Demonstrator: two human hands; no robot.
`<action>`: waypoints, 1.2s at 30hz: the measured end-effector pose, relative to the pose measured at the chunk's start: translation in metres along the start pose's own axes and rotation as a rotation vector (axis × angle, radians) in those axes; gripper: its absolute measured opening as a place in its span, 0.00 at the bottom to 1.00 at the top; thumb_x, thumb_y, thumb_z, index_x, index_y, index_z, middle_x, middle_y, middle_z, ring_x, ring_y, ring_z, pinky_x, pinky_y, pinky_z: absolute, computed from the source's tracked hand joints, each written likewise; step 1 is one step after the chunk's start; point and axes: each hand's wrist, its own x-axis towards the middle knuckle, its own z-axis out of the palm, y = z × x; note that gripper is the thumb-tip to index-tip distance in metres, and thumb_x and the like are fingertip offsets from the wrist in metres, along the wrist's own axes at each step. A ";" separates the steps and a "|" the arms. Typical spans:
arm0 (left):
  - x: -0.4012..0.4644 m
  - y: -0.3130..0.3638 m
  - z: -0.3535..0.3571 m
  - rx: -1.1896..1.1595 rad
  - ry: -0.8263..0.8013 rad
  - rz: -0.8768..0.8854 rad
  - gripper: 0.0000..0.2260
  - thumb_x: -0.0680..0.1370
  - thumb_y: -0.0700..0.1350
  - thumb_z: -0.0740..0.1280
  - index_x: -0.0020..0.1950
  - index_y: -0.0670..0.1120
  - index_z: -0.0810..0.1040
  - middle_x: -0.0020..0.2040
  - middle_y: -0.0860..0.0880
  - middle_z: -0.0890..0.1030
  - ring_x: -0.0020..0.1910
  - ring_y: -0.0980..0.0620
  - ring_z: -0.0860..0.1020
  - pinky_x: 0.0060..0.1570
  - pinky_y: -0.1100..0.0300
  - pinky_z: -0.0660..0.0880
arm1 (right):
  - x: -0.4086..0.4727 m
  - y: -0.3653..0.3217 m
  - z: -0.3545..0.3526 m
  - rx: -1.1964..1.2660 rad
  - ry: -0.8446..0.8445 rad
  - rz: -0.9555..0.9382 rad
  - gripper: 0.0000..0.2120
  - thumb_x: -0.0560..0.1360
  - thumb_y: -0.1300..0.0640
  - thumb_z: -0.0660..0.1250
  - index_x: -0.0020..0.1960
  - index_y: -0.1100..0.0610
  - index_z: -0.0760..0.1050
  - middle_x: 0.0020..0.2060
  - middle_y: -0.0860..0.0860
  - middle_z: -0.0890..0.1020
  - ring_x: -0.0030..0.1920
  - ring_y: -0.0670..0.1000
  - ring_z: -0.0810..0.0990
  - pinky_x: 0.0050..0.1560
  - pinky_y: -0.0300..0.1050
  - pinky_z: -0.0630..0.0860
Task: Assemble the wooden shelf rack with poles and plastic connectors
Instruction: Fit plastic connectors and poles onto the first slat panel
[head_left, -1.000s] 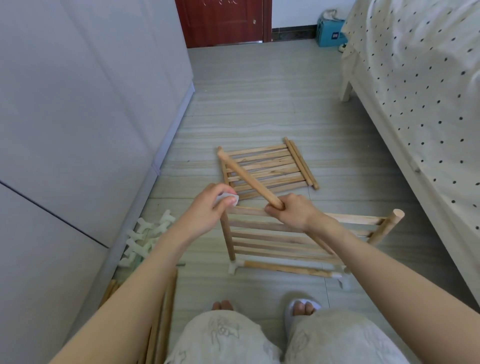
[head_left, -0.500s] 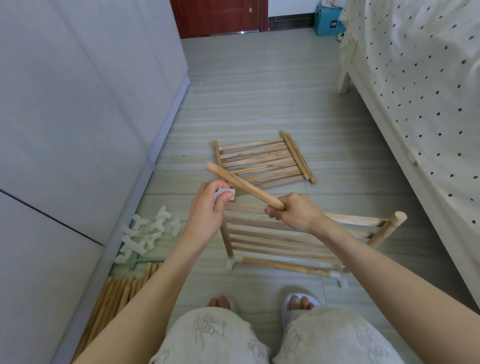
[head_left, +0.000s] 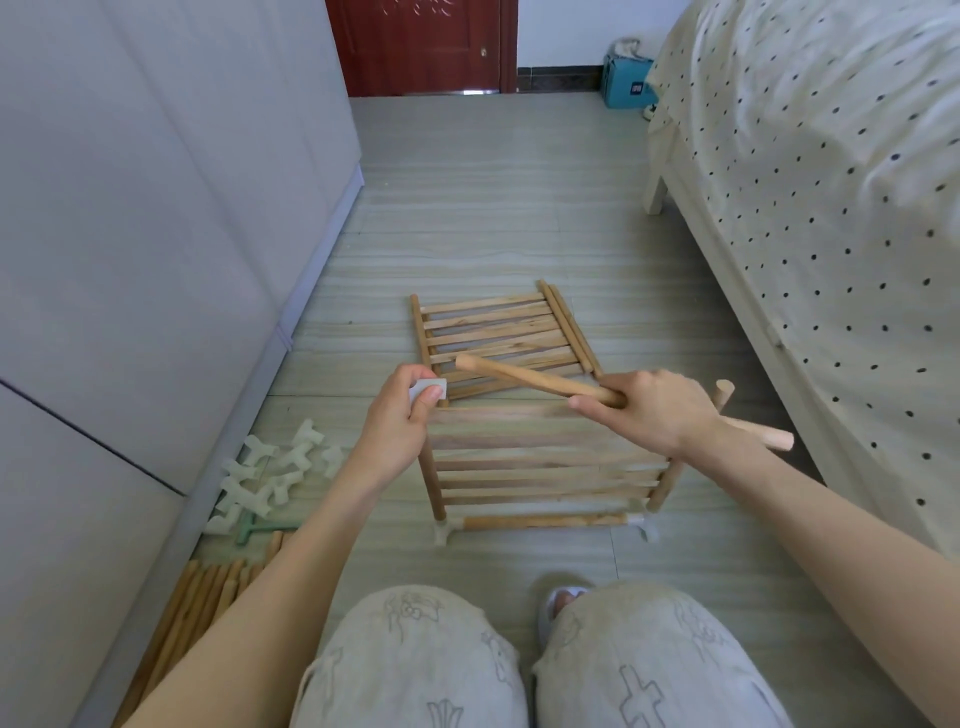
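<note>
Pole (head_left: 535, 378) first: you grip a wooden one in your right hand (head_left: 657, 410), fingers curled around its middle, so that one end sticks out past your fingertips toward your left hand and the other end juts out behind your wrist toward the bed (head_left: 831, 208). It lies nearly level, slightly tilted, in the air over the rack (head_left: 540, 467). Your left hand (head_left: 400, 426) pinches a white plastic connector (head_left: 430, 388) between thumb and curled fingers, just short of the pole's free tip and not touching it. Directly below your fingers stands the partly built rack, its slatted shelf raised on upright poles with white connectors at the lower corners. Beyond your fingertips a loose slatted shelf panel (head_left: 498, 332) lies flat on the floor (head_left: 493, 208). Off to the outside of your left hand, by the wardrobe (head_left: 130, 234), sits a heap of spare connectors (head_left: 270, 473), and nearer your left elbow a bundle of spare poles (head_left: 202, 597).
</note>
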 end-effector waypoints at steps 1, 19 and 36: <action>-0.001 -0.001 -0.001 -0.001 -0.003 -0.003 0.02 0.81 0.45 0.58 0.54 0.51 0.68 0.52 0.53 0.73 0.51 0.54 0.69 0.39 0.69 0.60 | -0.001 0.001 0.001 0.006 0.032 0.002 0.26 0.69 0.27 0.50 0.32 0.48 0.66 0.29 0.45 0.73 0.33 0.50 0.73 0.37 0.45 0.68; -0.015 0.000 -0.004 -0.008 0.003 0.090 0.06 0.82 0.41 0.55 0.54 0.46 0.71 0.47 0.52 0.74 0.45 0.58 0.71 0.41 0.75 0.63 | 0.016 -0.015 0.030 -0.108 0.220 -0.440 0.28 0.69 0.29 0.40 0.37 0.52 0.64 0.23 0.47 0.70 0.25 0.53 0.70 0.30 0.43 0.64; -0.010 -0.003 0.000 -0.042 0.024 0.018 0.06 0.82 0.45 0.56 0.56 0.47 0.69 0.52 0.52 0.74 0.51 0.55 0.71 0.43 0.69 0.61 | 0.046 -0.030 0.022 -0.303 0.289 -0.390 0.20 0.74 0.39 0.62 0.48 0.56 0.76 0.43 0.54 0.80 0.45 0.57 0.78 0.44 0.47 0.68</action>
